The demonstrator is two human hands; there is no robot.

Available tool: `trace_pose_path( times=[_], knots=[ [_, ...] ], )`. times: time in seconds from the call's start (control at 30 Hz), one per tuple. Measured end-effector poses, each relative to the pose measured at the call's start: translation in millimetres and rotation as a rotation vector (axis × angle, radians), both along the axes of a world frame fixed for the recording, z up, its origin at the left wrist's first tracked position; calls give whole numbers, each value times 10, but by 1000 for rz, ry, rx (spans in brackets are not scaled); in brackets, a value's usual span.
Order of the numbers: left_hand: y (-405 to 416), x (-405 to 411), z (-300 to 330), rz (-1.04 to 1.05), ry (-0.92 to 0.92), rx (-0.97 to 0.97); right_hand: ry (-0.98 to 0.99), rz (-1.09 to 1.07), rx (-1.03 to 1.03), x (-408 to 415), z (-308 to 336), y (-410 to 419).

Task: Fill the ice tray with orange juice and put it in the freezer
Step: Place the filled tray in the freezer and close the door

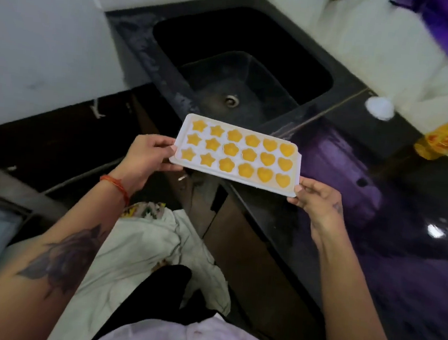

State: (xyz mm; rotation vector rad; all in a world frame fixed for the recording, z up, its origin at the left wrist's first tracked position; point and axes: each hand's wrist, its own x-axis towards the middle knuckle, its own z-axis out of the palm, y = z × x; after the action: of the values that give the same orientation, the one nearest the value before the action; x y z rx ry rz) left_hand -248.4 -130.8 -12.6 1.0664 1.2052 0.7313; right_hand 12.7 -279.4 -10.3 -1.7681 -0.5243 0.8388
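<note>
So, tray [237, 154]: full of orange juice (stars, flowers, hearts), lifted off the counter [378, 183], near the sink [242, 71].
My left hand [148, 157]: gripping its left end.
My right hand [316, 198]: gripping its right corner.

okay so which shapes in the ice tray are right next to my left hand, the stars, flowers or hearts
The stars, in the two columns at the end of the ice tray your left hand grips. Flowers sit mid-tray; hearts are by your right hand.

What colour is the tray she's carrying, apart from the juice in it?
White. The ice tray shows plainly in the head view, its only view, held at both ends.
</note>
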Motion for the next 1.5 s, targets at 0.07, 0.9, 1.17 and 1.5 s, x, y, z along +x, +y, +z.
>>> trace_pose_path(
  times=[0.07, 0.9, 1.17, 1.5],
  knots=[
    [-31, -354, -9, 82, 3, 6, -1, 89, 7, -204, 8, 176],
    [-1415, -4746, -93, 1074, -43, -5, -21, 1077, 9, -4795, -254, 1780],
    [-2246, -5403, -127, 1446, 24, -9, 28, 1522, 62, -6345, -255, 1833],
    [-3117, -5679, -66, 1965, 22, -124, 59, 2015, 55, -7857, -212, 1442]
  ],
)
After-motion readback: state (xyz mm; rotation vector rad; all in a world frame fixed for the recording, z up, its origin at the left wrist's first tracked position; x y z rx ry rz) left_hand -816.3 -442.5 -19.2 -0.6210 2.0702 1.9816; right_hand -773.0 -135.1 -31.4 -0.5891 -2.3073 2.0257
